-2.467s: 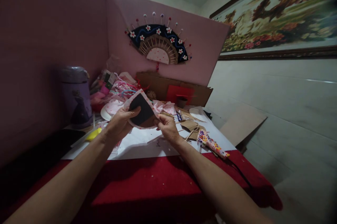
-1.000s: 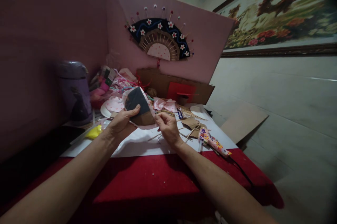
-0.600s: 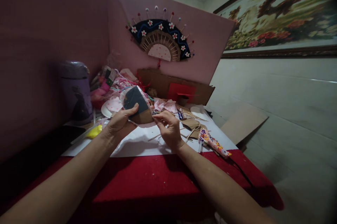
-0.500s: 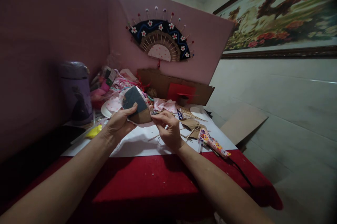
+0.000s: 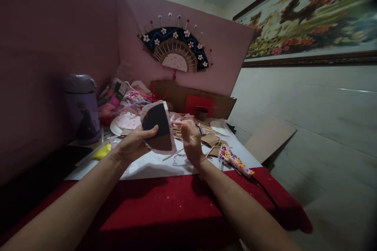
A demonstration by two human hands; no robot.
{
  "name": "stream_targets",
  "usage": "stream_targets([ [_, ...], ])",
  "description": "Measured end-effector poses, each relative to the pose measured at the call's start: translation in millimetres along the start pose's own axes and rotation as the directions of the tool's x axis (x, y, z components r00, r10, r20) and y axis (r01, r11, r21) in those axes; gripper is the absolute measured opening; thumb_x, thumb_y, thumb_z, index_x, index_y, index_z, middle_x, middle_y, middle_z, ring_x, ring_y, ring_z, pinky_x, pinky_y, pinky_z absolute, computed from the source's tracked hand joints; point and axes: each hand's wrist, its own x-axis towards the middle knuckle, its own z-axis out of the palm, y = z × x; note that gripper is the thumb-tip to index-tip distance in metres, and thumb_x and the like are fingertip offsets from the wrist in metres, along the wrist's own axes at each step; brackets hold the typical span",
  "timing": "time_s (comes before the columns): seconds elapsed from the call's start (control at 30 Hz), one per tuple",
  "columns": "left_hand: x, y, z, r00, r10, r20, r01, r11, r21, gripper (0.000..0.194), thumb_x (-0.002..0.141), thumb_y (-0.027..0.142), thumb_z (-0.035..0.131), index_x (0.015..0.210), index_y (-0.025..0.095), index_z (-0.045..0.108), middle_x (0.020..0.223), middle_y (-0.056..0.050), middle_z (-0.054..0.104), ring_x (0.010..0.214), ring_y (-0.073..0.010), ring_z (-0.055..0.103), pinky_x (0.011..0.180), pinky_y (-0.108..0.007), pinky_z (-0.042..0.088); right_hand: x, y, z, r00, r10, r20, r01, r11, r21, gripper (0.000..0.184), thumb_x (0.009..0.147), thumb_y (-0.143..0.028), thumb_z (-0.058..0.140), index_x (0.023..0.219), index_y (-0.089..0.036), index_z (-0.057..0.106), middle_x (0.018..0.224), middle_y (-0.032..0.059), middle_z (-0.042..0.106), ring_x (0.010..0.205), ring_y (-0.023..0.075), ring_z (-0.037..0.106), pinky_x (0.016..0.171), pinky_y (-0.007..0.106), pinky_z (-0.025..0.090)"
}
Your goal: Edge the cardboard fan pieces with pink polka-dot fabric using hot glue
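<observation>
Card panel (image 5: 158, 123) has left edge pinched by left hand (image 5: 134, 143); slim gap beside right hand (image 5: 192, 141), grip unclear. 2-tone smooth face, pale rim (image 5: 172, 140).

"How's the light on your feed?"
"Dim. I see the white sheet (image 5: 247, 155) brightest, with shadow below the left hand (image 5: 133, 143); the red tablecloth (image 5: 165, 206) darkens frontward."
"Glare? Blur?"
"I get a thin glint on the tiled wall (image 5: 330, 133). The purple thermos (image 5: 82, 111) looks soft, the framed painting (image 5: 312, 23) stretched, the upper-right corner black."
</observation>
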Motion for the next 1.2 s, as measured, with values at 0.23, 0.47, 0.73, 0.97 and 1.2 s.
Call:
stream_targets([
  [0.23, -3, -8, -0.2, 0.987, -0.14, 0.077, 0.132, 0.987, 0.096, 0.024, 0.07, 0.009, 0.067, 0.093, 0.01, 0.071, 0.09, -0.014, 0.073, 0.08, -0.0245, 0.069, 0.077, -0.032, 0.054, 2, -5, 5, 0.967, 0.058, 0.25, -0.099, 0.983, 0.154, 0.046, 0.088, -0.057, 0.033, 0.096, -0.02, 0.06, 0.087, 0.0045, 0.057, 0.082, 0.0183, 0.053, 0.07, 0.028, 0.045],
  [0.47, -2, -8, 0.2, 0.992, -0.101, 0.069, 0.097, 0.993, 0.068, 0.02, 0.069, 0.009, 0.069, 0.089, 0.011, 0.07, 0.082, -0.011, 0.073, 0.07, -0.0195, 0.068, 0.07, -0.028, 0.054, -1, -13, 7, 0.968, -0.078, 0.24, 0.095, 0.994, -0.058, 0.04, 0.088, -0.037, 0.045, 0.123, -0.019, 0.05, 0.114, 0.01, 0.056, 0.108, 0.0242, 0.048, 0.095, 0.038, 0.037],
  [0.73, -2, -12, 1.0, 0.996, -0.09, 0.006, 0.089, 0.993, 0.077, 0.02, 0.069, 0.008, 0.069, 0.089, 0.012, 0.069, 0.081, -0.008, 0.072, 0.068, -0.0171, 0.067, 0.066, -0.026, 0.054, -4, -8, 9, 0.958, -0.181, 0.223, 0.247, 0.915, -0.318, 0.064, 0.092, -0.037, 0.037, 0.146, -0.016, 0.012, 0.135, 0.0152, 0.042, 0.121, 0.0273, 0.04, 0.101, 0.044, 0.032],
  [0.97, 0, -19, 1.8, 0.996, -0.083, 0.024, 0.08, 0.99, 0.115, 0.025, 0.069, 0.011, 0.071, 0.094, 0.014, 0.067, 0.084, -0.006, 0.071, 0.07, -0.0148, 0.066, 0.066, -0.024, 0.052, -9, -3, 15, 0.955, -0.147, 0.257, 0.265, 0.812, -0.52, 0.081, 0.089, -0.058, 0.027, 0.146, -0.008, -0.001, 0.139, 0.0223, 0.036, 0.126, 0.0321, 0.033, 0.1, 0.05, 0.029],
  [1.2, 0, -18, 0.2, 0.995, -0.098, 0.03, 0.095, 0.992, 0.086, 0.027, 0.069, 0.011, 0.071, 0.095, 0.014, 0.066, 0.086, -0.006, 0.072, 0.073, -0.0169, 0.067, 0.07, -0.027, 0.053, -4, -8, 11, 0.986, -0.104, 0.128, 0.135, 0.957, -0.256, 0.056, 0.091, -0.051, 0.031, 0.135, -0.017, 0.038, 0.128, 0.0141, 0.05, 0.117, 0.0259, 0.045, 0.097, 0.043, 0.037],
])
